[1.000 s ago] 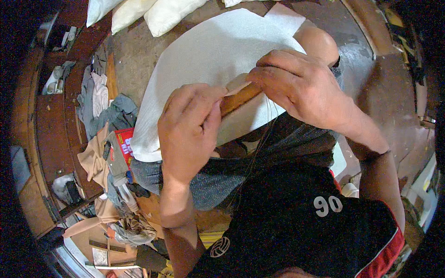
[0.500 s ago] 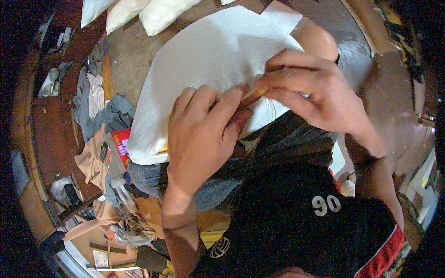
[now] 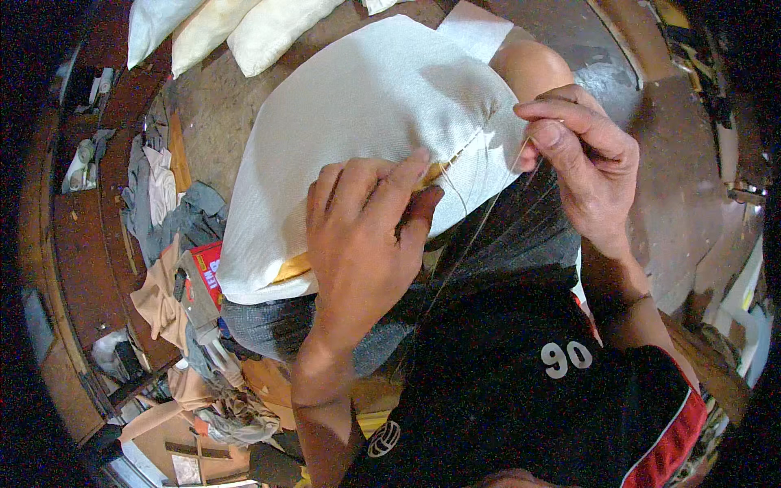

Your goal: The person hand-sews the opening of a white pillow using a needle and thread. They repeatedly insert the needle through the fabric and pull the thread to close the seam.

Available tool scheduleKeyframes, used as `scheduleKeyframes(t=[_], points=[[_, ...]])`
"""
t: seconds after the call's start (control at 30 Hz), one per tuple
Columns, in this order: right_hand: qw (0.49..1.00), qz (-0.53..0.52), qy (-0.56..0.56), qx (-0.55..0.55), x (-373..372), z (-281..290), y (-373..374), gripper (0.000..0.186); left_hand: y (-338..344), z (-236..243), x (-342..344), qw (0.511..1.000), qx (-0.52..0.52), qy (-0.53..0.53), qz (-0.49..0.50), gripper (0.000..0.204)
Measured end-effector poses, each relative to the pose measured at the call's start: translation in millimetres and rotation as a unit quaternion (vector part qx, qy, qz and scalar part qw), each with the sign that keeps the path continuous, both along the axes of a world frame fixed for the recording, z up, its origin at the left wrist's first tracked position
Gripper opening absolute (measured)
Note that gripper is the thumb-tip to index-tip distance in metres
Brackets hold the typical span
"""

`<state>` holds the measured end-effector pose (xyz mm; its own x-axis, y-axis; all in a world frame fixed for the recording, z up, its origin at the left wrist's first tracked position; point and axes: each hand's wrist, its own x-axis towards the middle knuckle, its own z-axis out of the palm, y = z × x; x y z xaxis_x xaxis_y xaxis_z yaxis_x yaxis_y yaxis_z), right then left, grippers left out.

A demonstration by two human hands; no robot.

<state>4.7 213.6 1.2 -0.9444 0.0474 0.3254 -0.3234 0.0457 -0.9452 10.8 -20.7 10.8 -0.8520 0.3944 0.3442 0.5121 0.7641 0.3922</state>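
A white cushion (image 3: 358, 106) lies across my lap. Along its near edge a slit shows yellow filling (image 3: 294, 267), and a line of stitches (image 3: 465, 148) runs on from the slit toward the right. My left hand (image 3: 366, 224) is closed on the cushion's edge, thumb and index finger pinching the slit's two sides together. Off the right end of the cushion, my right hand (image 3: 582, 150) is raised with its fingertips pinched on a thin thread (image 3: 490, 207). Loops of it hang between the stitches and that hand. Whether a needle is in the fingers cannot be made out.
Several stuffed white cushions (image 3: 272, 32) lie on the floor at the far left. Crumpled clothes and cloth (image 3: 175, 203) are heaped to the left, beside a red package (image 3: 209, 264). A small white cloth piece (image 3: 476, 31) lies beyond my knee (image 3: 533, 65).
My right hand has moved right, away from the seam, drawing the thread out with it. The left hand has stayed on the cushion's edge, and more of the stitching shows.
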Motion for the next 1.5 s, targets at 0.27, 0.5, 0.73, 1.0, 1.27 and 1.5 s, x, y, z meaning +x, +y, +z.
scheduleKeyframes(t=[0.27, 0.5, 0.73, 1.0, 1.27, 1.5], points=[[0.975, -0.013, 0.080, 0.206, 5, -12, 2, 0.015, 1, -4, 1, 0.999, 0.032, 0.007, 0.002, 0.024], [0.984, -0.067, 0.071, -0.150, 3, -21, 8, 0.018, 2, -4, -4, 0.999, 0.047, 0.011, -0.007, 0.019], [0.871, 0.153, -0.033, -0.466, -5, -1, 30, 0.032, 4, -9, -3, 0.999, 0.023, 0.028, 0.013, 0.018], [0.972, 0.054, -0.097, -0.206, 14, -8, 4, 0.022, 3, -17, -1, 0.994, 0.035, 0.100, -0.013, 0.018], [0.987, 0.006, -0.077, -0.144, 32, -37, -25, 0.016, 5, -14, -3, 0.998, 0.033, 0.055, -0.007, 0.017], [0.992, 0.001, 0.111, 0.065, 31, -47, -18, 0.016, 4, -15, -2, 0.997, 0.061, 0.045, 0.004, 0.013]])
